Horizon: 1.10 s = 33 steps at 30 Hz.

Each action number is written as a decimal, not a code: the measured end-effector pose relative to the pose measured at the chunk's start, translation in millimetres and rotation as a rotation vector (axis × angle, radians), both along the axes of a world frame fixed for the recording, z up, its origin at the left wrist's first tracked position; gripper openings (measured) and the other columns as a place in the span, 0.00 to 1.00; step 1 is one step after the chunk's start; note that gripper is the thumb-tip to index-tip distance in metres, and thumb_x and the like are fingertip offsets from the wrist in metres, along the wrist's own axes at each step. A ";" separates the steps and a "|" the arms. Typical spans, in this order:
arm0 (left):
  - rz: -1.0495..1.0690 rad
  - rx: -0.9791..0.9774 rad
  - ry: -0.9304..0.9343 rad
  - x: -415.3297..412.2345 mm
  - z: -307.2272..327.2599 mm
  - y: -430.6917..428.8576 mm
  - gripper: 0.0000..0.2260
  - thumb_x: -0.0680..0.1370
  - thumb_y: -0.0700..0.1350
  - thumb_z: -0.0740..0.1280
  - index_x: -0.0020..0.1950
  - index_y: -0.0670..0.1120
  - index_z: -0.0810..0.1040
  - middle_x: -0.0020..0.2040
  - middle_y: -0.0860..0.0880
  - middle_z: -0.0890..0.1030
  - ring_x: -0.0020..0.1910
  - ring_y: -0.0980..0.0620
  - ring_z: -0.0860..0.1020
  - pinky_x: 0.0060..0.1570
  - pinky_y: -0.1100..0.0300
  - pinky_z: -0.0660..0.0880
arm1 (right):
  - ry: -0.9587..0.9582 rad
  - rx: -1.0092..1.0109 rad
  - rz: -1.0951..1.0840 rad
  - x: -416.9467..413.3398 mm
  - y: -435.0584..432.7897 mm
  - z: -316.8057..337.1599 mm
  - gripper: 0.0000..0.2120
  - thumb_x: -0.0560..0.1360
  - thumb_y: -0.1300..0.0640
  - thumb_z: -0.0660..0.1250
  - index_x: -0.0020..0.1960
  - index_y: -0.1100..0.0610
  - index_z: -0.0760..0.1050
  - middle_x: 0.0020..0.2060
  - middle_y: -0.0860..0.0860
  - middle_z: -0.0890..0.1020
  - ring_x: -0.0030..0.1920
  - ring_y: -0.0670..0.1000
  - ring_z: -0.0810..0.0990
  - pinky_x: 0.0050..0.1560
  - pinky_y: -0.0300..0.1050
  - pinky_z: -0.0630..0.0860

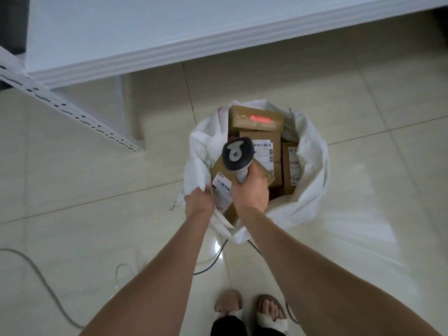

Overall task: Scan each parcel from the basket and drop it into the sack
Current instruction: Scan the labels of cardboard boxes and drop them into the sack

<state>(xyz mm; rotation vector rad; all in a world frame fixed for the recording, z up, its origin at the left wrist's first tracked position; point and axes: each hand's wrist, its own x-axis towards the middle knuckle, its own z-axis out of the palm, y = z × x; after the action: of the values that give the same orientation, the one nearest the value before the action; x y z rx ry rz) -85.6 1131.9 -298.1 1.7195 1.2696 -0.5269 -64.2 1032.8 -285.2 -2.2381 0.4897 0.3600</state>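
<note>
Trouble starts at the left: the left hand has its fingers curled into the near-left rim of the white sack, holding the mouth wide. Let go and that soft wall likely slumps. Just right of it the top parcel lies tilted inside the mouth, label up, on the others. The right hand is wrapped round the scanner handle, yet the red beam lands on the far parcel — a wrong or double read looks possible. No sign of the basket. Around it: a grey cable loops at left — snag risk — then the perforated shelf upright, the white shelf, and glossy pale tiles.
</note>
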 end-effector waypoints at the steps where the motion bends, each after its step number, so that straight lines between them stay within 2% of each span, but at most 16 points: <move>1: -0.004 0.071 -0.014 -3.3 1.9 2.6 0.15 0.81 0.46 0.56 0.60 0.40 0.76 0.59 0.38 0.77 0.57 0.40 0.76 0.57 0.51 0.74 | 0.042 -0.009 0.091 -9.0 9.0 -3.9 0.16 0.73 0.57 0.69 0.60 0.54 0.74 0.56 0.51 0.80 0.59 0.55 0.77 0.60 0.56 0.75; 4: 0.086 0.050 -0.109 -14.7 2.2 16.9 0.09 0.79 0.39 0.59 0.43 0.42 0.77 0.47 0.37 0.81 0.46 0.37 0.80 0.45 0.47 0.80 | 0.172 -0.056 0.258 -17.7 24.8 -17.2 0.18 0.74 0.56 0.69 0.63 0.53 0.73 0.56 0.51 0.79 0.60 0.53 0.77 0.63 0.54 0.74; 6: 0.137 0.032 -0.093 -23.1 -3.8 31.1 0.10 0.78 0.36 0.57 0.41 0.42 0.75 0.47 0.37 0.81 0.45 0.36 0.80 0.42 0.47 0.81 | 0.254 0.000 0.219 -10.8 26.9 -19.9 0.13 0.75 0.57 0.69 0.59 0.53 0.73 0.51 0.51 0.81 0.55 0.54 0.79 0.58 0.52 0.77; 9: 0.148 -0.048 -0.041 -26.4 -9.9 37.2 0.12 0.78 0.36 0.55 0.56 0.41 0.75 0.55 0.37 0.79 0.48 0.38 0.79 0.46 0.46 0.80 | 0.352 0.128 0.158 -7.8 27.0 -17.0 0.08 0.75 0.57 0.69 0.52 0.54 0.72 0.45 0.51 0.79 0.51 0.54 0.80 0.52 0.48 0.77; 12: 0.124 -0.094 -0.028 -16.2 4.3 33.7 0.17 0.80 0.39 0.55 0.68 0.44 0.71 0.60 0.41 0.76 0.41 0.47 0.77 0.44 0.52 0.78 | 0.368 0.196 0.124 -9.5 19.4 -7.5 0.09 0.74 0.60 0.70 0.52 0.55 0.73 0.44 0.51 0.79 0.50 0.54 0.80 0.54 0.49 0.78; 13: 0.121 -0.091 -0.030 -12.9 8.9 33.5 0.18 0.80 0.39 0.55 0.71 0.45 0.69 0.63 0.41 0.75 0.42 0.47 0.77 0.44 0.52 0.77 | 0.356 0.211 0.098 -9.2 15.1 -1.5 0.09 0.74 0.60 0.70 0.51 0.55 0.73 0.44 0.52 0.80 0.49 0.54 0.80 0.54 0.50 0.79; 15: 0.114 -0.095 -0.044 -6.1 27.9 32.8 0.21 0.80 0.38 0.55 0.74 0.46 0.65 0.67 0.42 0.73 0.51 0.45 0.78 0.46 0.52 0.76 | 0.338 0.235 0.032 -6.7 0.8 19.5 0.08 0.74 0.61 0.69 0.50 0.55 0.72 0.42 0.51 0.79 0.47 0.53 0.79 0.51 0.49 0.79; 17: 0.100 -0.100 -0.046 -1.3 43.4 29.6 0.22 0.80 0.36 0.55 0.74 0.45 0.65 0.70 0.43 0.70 0.62 0.41 0.74 0.50 0.51 0.77 | 0.330 0.232 0.014 -4.2 -8.6 36.6 0.09 0.74 0.62 0.67 0.51 0.54 0.71 0.39 0.48 0.77 0.45 0.51 0.78 0.47 0.46 0.76; 19: 0.066 -0.097 -0.054 7.3 60.2 24.5 0.22 0.80 0.36 0.55 0.74 0.44 0.66 0.70 0.43 0.70 0.64 0.40 0.72 0.55 0.50 0.76 | 0.326 0.222 0.021 -0.3 -15.8 52.7 0.09 0.74 0.64 0.65 0.51 0.54 0.71 0.38 0.48 0.75 0.44 0.50 0.76 0.45 0.44 0.74; 22: -0.015 -0.065 -0.068 19.5 109.3 6.8 0.19 0.79 0.36 0.55 0.70 0.42 0.70 0.65 0.40 0.73 0.58 0.41 0.74 0.60 0.46 0.75 | 0.318 0.247 0.003 0.2 -34.3 100.5 0.08 0.74 0.64 0.65 0.50 0.54 0.70 0.40 0.49 0.76 0.44 0.50 0.75 0.46 0.44 0.73; 25: -0.076 -0.055 -0.086 32.9 153.6 -13.2 0.18 0.79 0.37 0.58 0.69 0.43 0.71 0.65 0.42 0.74 0.61 0.40 0.75 0.62 0.46 0.74 | 0.305 0.337 -0.088 0.0 -53.3 143.0 0.07 0.74 0.60 0.68 0.50 0.54 0.72 0.39 0.49 0.77 0.44 0.51 0.76 0.48 0.45 0.75; 26: -0.083 -0.054 -0.081 36.4 168.5 -20.4 0.16 0.79 0.37 0.58 0.67 0.42 0.73 0.62 0.42 0.76 0.59 0.40 0.75 0.61 0.46 0.74 | 0.307 0.383 -0.132 -1.0 -59.6 156.6 0.07 0.73 0.59 0.69 0.50 0.54 0.73 0.38 0.49 0.77 0.43 0.51 0.76 0.47 0.45 0.74; 29: -0.087 -0.048 -0.091 43.3 213.6 -43.3 0.08 0.80 0.41 0.59 0.52 0.41 0.76 0.42 0.43 0.76 0.44 0.44 0.75 0.54 0.51 0.76 | 0.355 0.537 -0.258 -6.2 -82.7 199.8 0.10 0.73 0.60 0.70 0.53 0.56 0.75 0.38 0.51 0.77 0.40 0.52 0.74 0.43 0.45 0.72; 31: -0.135 -0.069 -0.112 46.5 240.9 -59.9 0.08 0.79 0.40 0.59 0.43 0.42 0.75 0.37 0.45 0.73 0.37 0.47 0.72 0.43 0.54 0.72 | 0.374 0.613 -0.297 -10.6 -101.3 226.2 0.08 0.74 0.63 0.69 0.51 0.57 0.74 0.38 0.53 0.77 0.38 0.50 0.74 0.40 0.43 0.72; 33: -0.205 -0.108 -0.134 47.2 267.6 -78.7 0.09 0.79 0.40 0.61 0.41 0.44 0.76 0.35 0.46 0.74 0.34 0.49 0.72 0.41 0.56 0.70 | 0.392 0.647 -0.334 -18.5 -121.5 250.4 0.06 0.74 0.65 0.68 0.49 0.59 0.73 0.37 0.54 0.76 0.36 0.50 0.74 0.38 0.43 0.74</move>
<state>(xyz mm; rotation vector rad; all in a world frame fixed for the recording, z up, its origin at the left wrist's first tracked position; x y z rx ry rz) -38.5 1053.2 -30.5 1.7721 0.9598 -0.5783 -82.8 911.3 -34.8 -1.4335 0.8063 0.6749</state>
